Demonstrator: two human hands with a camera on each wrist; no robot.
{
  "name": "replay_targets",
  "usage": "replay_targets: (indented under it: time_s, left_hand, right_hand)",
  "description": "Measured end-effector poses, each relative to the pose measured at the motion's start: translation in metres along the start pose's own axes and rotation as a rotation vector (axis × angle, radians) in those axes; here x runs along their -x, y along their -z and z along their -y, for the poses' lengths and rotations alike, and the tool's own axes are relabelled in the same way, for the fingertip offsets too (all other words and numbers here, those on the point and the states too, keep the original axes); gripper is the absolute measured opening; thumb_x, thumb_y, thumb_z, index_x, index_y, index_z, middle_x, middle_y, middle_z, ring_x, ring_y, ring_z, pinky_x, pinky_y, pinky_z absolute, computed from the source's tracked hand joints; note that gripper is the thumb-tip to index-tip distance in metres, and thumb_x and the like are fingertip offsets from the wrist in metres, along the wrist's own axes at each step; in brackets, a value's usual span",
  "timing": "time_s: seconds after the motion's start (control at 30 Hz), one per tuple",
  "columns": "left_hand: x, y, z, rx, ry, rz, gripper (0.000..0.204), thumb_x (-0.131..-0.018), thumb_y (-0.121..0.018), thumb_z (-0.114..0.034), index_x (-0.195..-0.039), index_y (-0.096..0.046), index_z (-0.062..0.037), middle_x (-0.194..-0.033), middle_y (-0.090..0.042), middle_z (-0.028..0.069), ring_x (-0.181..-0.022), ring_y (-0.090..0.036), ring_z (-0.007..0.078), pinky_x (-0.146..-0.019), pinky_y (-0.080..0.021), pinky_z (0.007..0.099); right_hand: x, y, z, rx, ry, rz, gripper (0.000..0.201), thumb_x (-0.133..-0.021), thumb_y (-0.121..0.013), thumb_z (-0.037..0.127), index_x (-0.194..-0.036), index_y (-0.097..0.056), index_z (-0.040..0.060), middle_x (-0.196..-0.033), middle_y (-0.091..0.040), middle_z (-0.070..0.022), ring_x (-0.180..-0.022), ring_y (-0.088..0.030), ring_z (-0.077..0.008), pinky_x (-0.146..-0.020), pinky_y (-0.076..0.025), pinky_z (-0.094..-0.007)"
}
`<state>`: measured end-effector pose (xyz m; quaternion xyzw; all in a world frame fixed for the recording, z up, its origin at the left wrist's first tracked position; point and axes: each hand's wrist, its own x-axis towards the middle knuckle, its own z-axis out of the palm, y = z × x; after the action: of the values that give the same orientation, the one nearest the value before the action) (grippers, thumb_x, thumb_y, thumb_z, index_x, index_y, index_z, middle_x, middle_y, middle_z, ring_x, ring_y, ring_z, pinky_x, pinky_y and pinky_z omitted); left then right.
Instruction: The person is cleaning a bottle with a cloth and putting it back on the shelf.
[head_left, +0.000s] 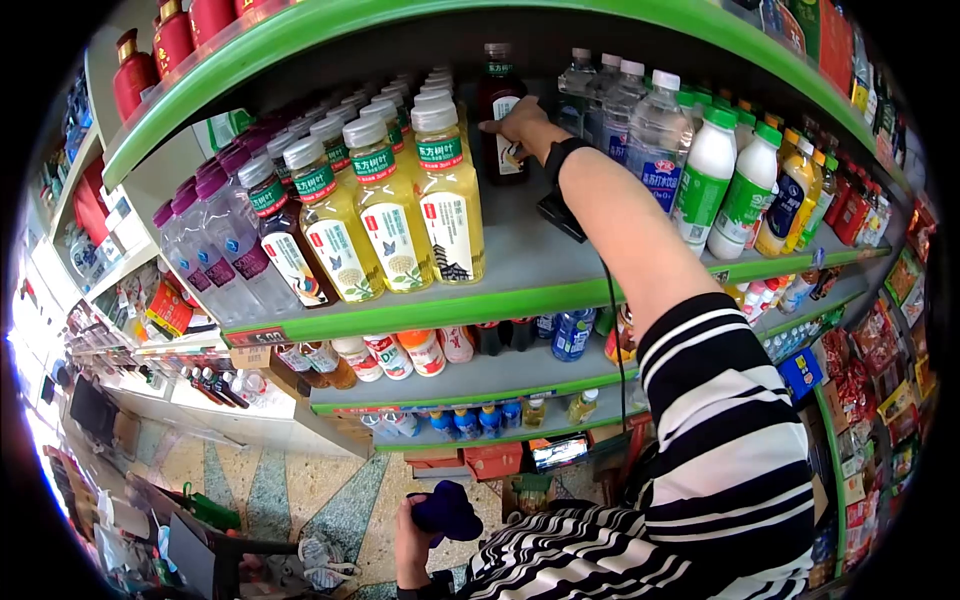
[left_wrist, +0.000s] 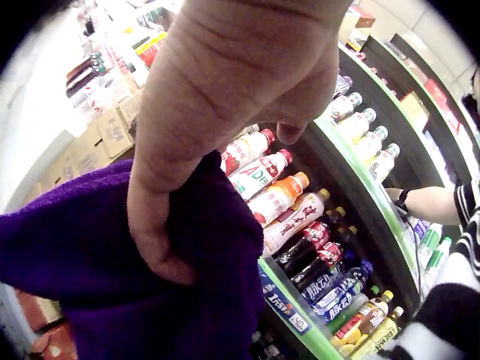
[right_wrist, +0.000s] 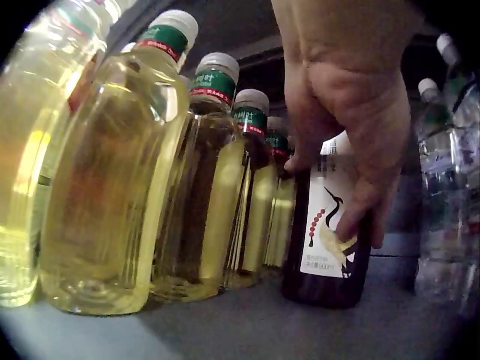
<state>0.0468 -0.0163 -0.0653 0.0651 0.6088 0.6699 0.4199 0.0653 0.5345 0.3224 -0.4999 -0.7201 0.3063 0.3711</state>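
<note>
My right hand (head_left: 527,128) reaches deep into the upper shelf and grips a dark tea bottle (head_left: 500,92) around its body. In the right wrist view this bottle (right_wrist: 326,251) stands upright on the shelf, its white label with a crane facing out; fingers of the right hand (right_wrist: 349,112) curl over its upper part and partly cover the label. Low down, my left hand (head_left: 410,540) holds a bunched purple cloth (head_left: 447,510). The left wrist view shows the cloth (left_wrist: 150,270) hanging below the left hand (left_wrist: 225,90), with some fingers hidden in its folds.
Rows of yellow tea bottles (head_left: 450,210) stand left of the dark bottle. Clear water bottles (head_left: 655,140) and white-green bottles (head_left: 705,180) stand to the right. A green shelf edge (head_left: 420,308) runs in front, with a black cable (head_left: 615,340) hanging past it. Lower shelves hold more drinks.
</note>
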Motion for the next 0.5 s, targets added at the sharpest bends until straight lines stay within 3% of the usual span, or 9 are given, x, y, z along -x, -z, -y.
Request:
replay_targets:
  time_s: [0.07,0.1,0.2,0.23,0.3,0.37,0.4,0.47,0.5]
  left_hand:
    - [0.006,-0.001,-0.006,0.028,-0.027,0.008,0.051,-0.099,-0.034,-0.044,-0.105,-0.058,0.0009,-0.103,-0.056,0.0142,-0.091,-0.059,0.0245,-0.07,-0.055,0.0394]
    - [0.005,-0.005,-0.009,0.046,-0.045,0.014,0.051,-0.099,-0.034,-0.044,-0.105,-0.057,0.0009,-0.103,-0.056,0.0142,-0.09,-0.059,0.0247,-0.07,-0.055,0.0397]
    - [-0.002,0.009,0.013,-0.093,-0.156,-0.068,0.051,-0.099,-0.033,-0.043,-0.105,-0.057,0.0009,-0.101,-0.057,0.0143,-0.089,-0.059,0.0246,-0.068,-0.055,0.0403]
    - [0.017,-0.012,-0.015,0.083,-0.032,-0.085,0.05,-0.1,-0.033,-0.042,-0.105,-0.057,0.0012,-0.1,-0.057,0.0145,-0.087,-0.059,0.0242,-0.068,-0.055,0.0394]
    - [0.023,-0.008,-0.008,-0.136,-0.224,-0.095,0.05,-0.099,-0.033,-0.042,-0.105,-0.057,0.0008,-0.099,-0.057,0.0142,-0.087,-0.058,0.024,-0.067,-0.055,0.0399]
    - [0.019,-0.001,0.006,-0.184,-0.268,-0.119,0.05,-0.099,-0.034,-0.044,-0.105,-0.057,0.0003,-0.099,-0.058,0.014,-0.087,-0.058,0.0241,-0.067,-0.055,0.0406]
    - [0.015,0.008,0.017,-0.126,-0.21,-0.144,0.051,-0.098,-0.034,-0.045,-0.105,-0.058,0.0001,-0.099,-0.058,0.0139,-0.087,-0.058,0.0243,-0.066,-0.055,0.0409]
    - [0.016,0.008,0.018,-0.011,-0.11,-0.184,0.052,-0.097,-0.035,-0.049,-0.104,-0.057,-0.0017,-0.098,-0.059,0.0135,-0.088,-0.06,0.0253,-0.068,-0.055,0.0427]
    - [0.021,0.004,0.013,0.046,-0.067,-0.199,0.053,-0.097,-0.036,-0.052,-0.104,-0.055,-0.0033,-0.098,-0.06,0.0133,-0.089,-0.061,0.026,-0.069,-0.054,0.0441]
  right_hand:
    - [0.0,0.0,0.011,0.171,-0.033,-0.021,0.092,-0.069,-0.083,0.041,-0.137,-0.036,-0.0013,-0.128,-0.055,-0.0212,-0.114,-0.058,-0.0322,-0.09,-0.052,-0.0381]
    - [-0.006,0.002,0.004,0.193,0.168,0.081,0.076,-0.071,-0.08,0.046,-0.127,-0.054,0.0027,-0.129,-0.056,-0.016,-0.114,-0.058,-0.0311,-0.091,-0.05,-0.0398]
    - [-0.032,-0.012,0.008,0.416,0.09,0.026,0.072,-0.074,-0.076,0.051,-0.118,-0.057,-0.004,-0.098,-0.068,-0.0148,-0.077,-0.07,-0.0251,-0.06,-0.058,-0.0351]
    - [-0.043,-0.016,0.012,0.511,0.058,0.044,0.075,-0.075,-0.073,0.056,-0.119,-0.057,-0.0018,-0.094,-0.069,-0.0134,-0.074,-0.069,-0.0232,-0.059,-0.057,-0.0339]
    - [-0.055,-0.021,0.006,0.464,0.071,0.146,0.074,-0.079,-0.064,0.06,-0.125,-0.057,0.0022,-0.12,-0.059,-0.0153,-0.104,-0.059,-0.0289,-0.083,-0.049,-0.0396]
    - [-0.07,-0.028,0.001,0.392,0.06,0.144,0.071,-0.081,-0.064,0.057,-0.126,-0.056,0.0028,-0.123,-0.058,-0.0156,-0.106,-0.058,-0.0294,-0.086,-0.048,-0.0404]
    - [-0.078,-0.032,-0.002,0.356,0.055,0.143,0.07,-0.082,-0.063,0.056,-0.126,-0.055,0.0031,-0.125,-0.057,-0.0158,-0.107,-0.057,-0.0296,-0.087,-0.048,-0.0407]
    - [-0.102,-0.046,-0.011,0.146,-0.056,0.092,0.067,-0.078,-0.074,0.047,-0.124,-0.054,0.0028,-0.107,-0.065,-0.0131,-0.077,-0.066,-0.0248,-0.065,-0.057,-0.0364]
    - [-0.099,-0.044,-0.009,0.152,0.002,0.114,0.066,-0.078,-0.075,0.044,-0.124,-0.053,0.0026,-0.109,-0.064,-0.0132,-0.079,-0.066,-0.0257,-0.063,-0.058,-0.0365]
